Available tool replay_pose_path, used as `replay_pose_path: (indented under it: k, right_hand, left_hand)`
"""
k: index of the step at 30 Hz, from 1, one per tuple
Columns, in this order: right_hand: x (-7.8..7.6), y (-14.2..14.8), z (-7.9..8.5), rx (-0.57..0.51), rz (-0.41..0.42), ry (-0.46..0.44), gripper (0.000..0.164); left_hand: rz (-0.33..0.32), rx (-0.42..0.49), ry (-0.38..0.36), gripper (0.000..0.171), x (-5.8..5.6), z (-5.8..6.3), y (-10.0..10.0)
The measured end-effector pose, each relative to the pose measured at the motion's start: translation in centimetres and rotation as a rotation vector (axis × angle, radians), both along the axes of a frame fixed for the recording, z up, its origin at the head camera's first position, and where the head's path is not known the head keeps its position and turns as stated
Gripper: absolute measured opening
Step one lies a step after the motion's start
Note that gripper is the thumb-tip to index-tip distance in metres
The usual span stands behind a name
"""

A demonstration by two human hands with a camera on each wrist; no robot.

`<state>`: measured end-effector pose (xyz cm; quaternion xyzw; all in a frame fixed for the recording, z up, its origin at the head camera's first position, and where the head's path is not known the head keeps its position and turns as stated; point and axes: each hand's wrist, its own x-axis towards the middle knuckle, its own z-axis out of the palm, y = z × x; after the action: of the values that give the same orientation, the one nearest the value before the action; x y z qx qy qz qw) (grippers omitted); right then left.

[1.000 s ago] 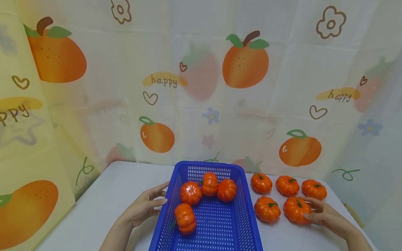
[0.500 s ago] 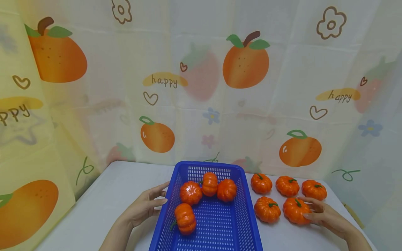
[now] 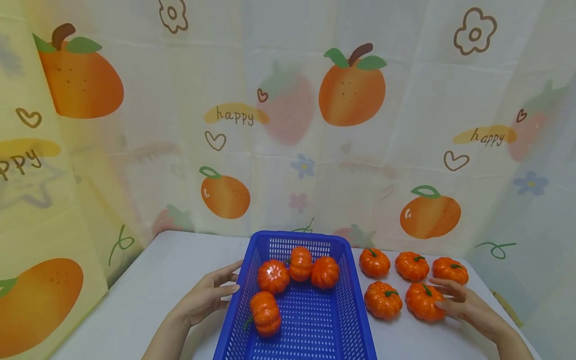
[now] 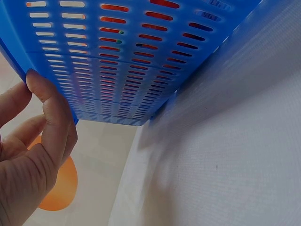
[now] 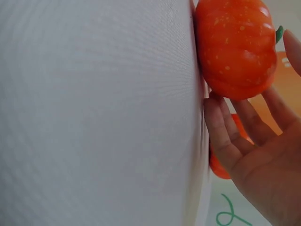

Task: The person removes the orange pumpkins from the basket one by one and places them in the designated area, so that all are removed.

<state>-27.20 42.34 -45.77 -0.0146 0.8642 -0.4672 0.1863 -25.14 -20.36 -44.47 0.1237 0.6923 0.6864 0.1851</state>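
Note:
A blue plastic basket (image 3: pixel 310 325) stands on the table, holding several small orange pumpkins (image 3: pixel 265 314). My left hand (image 3: pixel 208 295) is at its left side, fingertips touching the rim from outside; in the left wrist view the hand (image 4: pixel 37 136) has loosely bent fingers against the basket edge (image 4: pixel 108 75). To the right of the basket my right hand (image 3: pixel 468 305) is beside the front-right pumpkin (image 3: pixel 424 301). The right wrist view shows straight fingers of this hand (image 5: pixel 263 160) close under the pumpkin (image 5: pixel 237 47), with the thumb apart from it.
More pumpkins stand in two rows on the white table (image 3: pixel 135 305), including one left of my right hand (image 3: pixel 383 300) and one at the back right (image 3: pixel 450 271). A fruit-print curtain (image 3: pixel 288 125) hangs behind the table.
The front-right pumpkin has shifted very slightly left. My right hand's thumb and fingers have eased a little away from it. My left hand and the basket stay in place.

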Motion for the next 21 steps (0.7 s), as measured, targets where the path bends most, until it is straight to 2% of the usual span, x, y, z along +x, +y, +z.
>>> replay_pose_path:
  k: [10,14,21]
  right_hand:
    - [0.1,-0.3,0.3,0.042,-0.104,0.137,0.068]
    - [0.1,-0.6,0.9,0.046,-0.173,0.211,0.062]
    - [-0.2,-1.9,2.3,0.016,-0.201,0.332,0.055]
  left_hand:
    - [0.006,-0.002,-0.005,0.07,0.1,0.0,0.0]
    - [0.01,-0.005,-0.013,0.071,0.1,0.0,0.1]
    - [-0.004,0.007,0.003,0.07,0.2,0.1,0.0]
